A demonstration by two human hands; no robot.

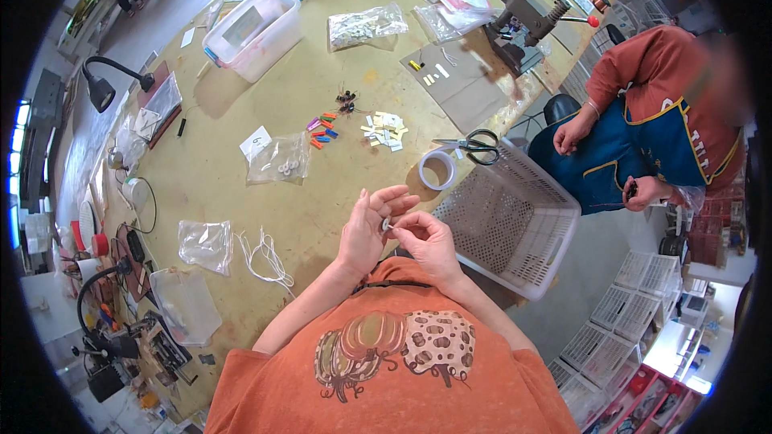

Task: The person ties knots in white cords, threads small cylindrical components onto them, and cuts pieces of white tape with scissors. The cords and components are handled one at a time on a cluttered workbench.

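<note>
My left hand [366,229] is raised over the front edge of the table, palm turned up and fingers stretched out. My right hand [426,243] meets it, thumb and forefinger pinched on a small white ring-shaped piece [386,224] against the left fingers. Whether anything else lies in the left palm is hidden. Similar white rings show inside a clear bag [277,157], beside a white card [256,144]. Beyond my hands lie a pile of white and cream small pieces [384,130], several coloured small pieces [323,132] and small dark parts with wires [346,102].
Near my right hand are a tape roll [437,169], scissors [481,147] and a perforated plastic crate [555,233]. White cord [265,261] and an empty-looking bag [204,244] lie left. Farther back stand a clear bin [253,32] and a hand press [527,24]. A co-worker [643,112] sits at right.
</note>
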